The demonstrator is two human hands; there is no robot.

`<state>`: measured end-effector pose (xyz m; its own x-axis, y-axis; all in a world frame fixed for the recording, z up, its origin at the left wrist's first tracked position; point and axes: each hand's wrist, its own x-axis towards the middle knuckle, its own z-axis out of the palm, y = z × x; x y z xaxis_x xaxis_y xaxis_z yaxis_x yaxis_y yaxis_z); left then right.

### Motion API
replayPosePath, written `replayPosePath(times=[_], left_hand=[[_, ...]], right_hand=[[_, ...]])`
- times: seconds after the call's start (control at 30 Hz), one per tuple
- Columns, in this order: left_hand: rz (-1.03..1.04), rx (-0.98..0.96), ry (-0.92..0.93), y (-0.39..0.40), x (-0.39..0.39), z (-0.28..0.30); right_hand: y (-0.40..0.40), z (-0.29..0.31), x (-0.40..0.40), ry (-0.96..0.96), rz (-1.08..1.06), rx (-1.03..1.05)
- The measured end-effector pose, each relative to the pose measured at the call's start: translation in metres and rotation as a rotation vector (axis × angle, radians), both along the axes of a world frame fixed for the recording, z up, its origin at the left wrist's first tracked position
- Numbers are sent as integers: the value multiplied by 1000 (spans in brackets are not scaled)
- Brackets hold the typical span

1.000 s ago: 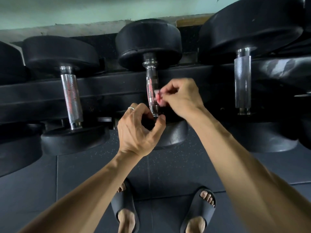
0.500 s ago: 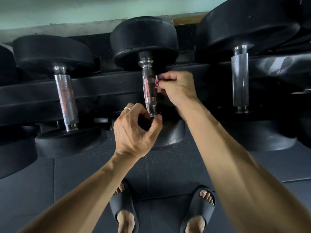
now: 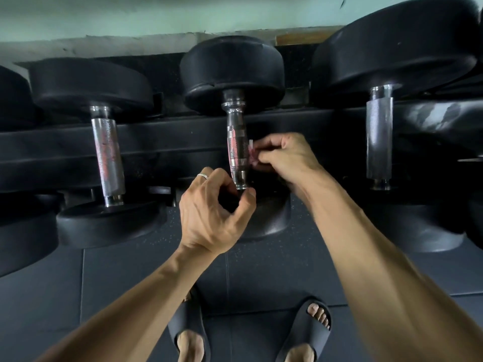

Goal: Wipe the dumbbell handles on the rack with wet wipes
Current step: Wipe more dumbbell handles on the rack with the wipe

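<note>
The middle dumbbell's chrome handle (image 3: pixel 237 147) runs between its far black head (image 3: pixel 232 71) and its near head (image 3: pixel 269 218) on the black rack (image 3: pixel 65 152). My right hand (image 3: pixel 285 155) pinches a small crumpled wet wipe (image 3: pixel 252 155), white with pink marks, against the handle's right side. My left hand (image 3: pixel 214 212) curls its thumb and fingers round the handle's near end, by the near head. A ring sits on one left finger.
A dumbbell with a reddish-stained handle (image 3: pixel 107 158) lies to the left, and a bigger one with a grey handle (image 3: pixel 379 137) to the right. Below is dark rubber flooring (image 3: pixel 274 270) with my feet in black slides (image 3: pixel 305 330). A pale green wall (image 3: pixel 156 14) is behind.
My right hand with the wipe has slid back down the handle's right side toward me after moving up it. My left hand has kept its hold at the near end.
</note>
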<state>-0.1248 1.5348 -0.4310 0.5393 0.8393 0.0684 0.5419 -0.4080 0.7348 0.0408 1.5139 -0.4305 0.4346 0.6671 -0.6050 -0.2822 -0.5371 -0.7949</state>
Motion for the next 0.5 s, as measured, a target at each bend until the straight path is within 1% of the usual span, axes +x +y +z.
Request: replayPosePath(times=[0.07, 0.13, 0.17, 0.2, 0.3, 0.33, 0.37, 0.4, 0.47, 0.5], left_hand=[[-3, -3, -4, 1, 0, 0], [-4, -4, -5, 1, -1, 0], [-5, -6, -4, 1, -1, 0], [-5, -8, -2, 1, -1, 0], [0, -9, 2, 0, 0, 0], [0, -7, 1, 0, 0, 0], [1, -3, -2, 1, -1, 0], [1, 0, -4, 1, -1, -1], [0, -1, -11, 1, -1, -1], [2, -5, -11, 1, -1, -1]], right_hand=[[17, 2, 5, -60, -86, 69], [36, 2, 6, -24, -210, 131], [40, -1, 5, -18, -225, 125], [37, -3, 3, -40, -184, 86], [7, -3, 0, -180, 171, -97], [1, -2, 0, -184, 235, -118], [0, -2, 1, -165, 228, -108], [6, -1, 2, -112, 144, -67], [25, -2, 5, 15, -130, 44], [34, -3, 6, 43, -212, 90]])
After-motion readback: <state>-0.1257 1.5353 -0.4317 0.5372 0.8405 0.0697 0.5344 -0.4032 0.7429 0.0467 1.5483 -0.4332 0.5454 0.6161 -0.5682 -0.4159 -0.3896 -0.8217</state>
